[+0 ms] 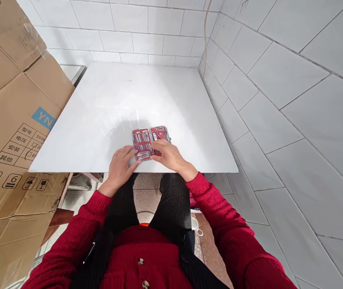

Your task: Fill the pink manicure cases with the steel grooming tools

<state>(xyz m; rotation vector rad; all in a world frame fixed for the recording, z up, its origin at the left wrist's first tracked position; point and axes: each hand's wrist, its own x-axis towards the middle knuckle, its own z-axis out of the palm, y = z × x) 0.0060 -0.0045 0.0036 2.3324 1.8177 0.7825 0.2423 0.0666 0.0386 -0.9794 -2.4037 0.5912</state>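
Observation:
An opened manicure set (143, 138) lies near the front edge of the white table, its two halves unfolded. Several silver tools sit in its red lining, with clippers along the bottom of the left half. My left hand (121, 165) rests at the case's lower left edge, its fingers stretched and the thumb apart from them. Over the lower part of the right half is my right hand (169, 155), fingers bent and reaching to the middle fold. Its fingertips are close to the tools, and whatever lies between them is hidden.
The white tabletop (171, 92) reaches back to a tiled wall (132, 22); another tiled wall (280, 88) closes the right side. A large cardboard box (17, 120) stands along the left edge. A pale cable (205, 36) hangs in the back corner.

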